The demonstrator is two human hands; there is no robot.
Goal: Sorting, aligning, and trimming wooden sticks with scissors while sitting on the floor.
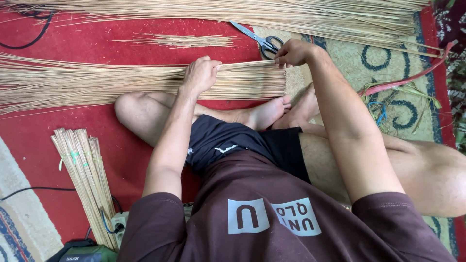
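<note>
**Two hands on a spread of thin sticks**

A long layer of pale, thin sticks (121, 82) is lying across the red carpet (97, 43), just beyond the person's crossed legs; the sticks are far too many to count. The left hand (200, 73) is pressing down on this layer, fingers curled over its top edge, gripping the sticks there. The right hand (293, 52) is sitting at the layer's cut right end, fingertips pinched together on what look like a few stick tips, though how many I cannot tell.

One pair of scissors (262, 42) with black handles is lying just beside the right hand, blades pointing away to the upper left. One small loose scatter of sticks (179, 40) is resting above the layer, and one much larger heap (291, 17) is stretching along the far edge of the floor. One tied bundle (87, 179), bound with green bands, is lying at the person's left side. A patterned beige rug (388, 92) is showing to the right, with one pinkish strip (412, 77) and a tangle of green and blue strands (388, 104) on it.
</note>
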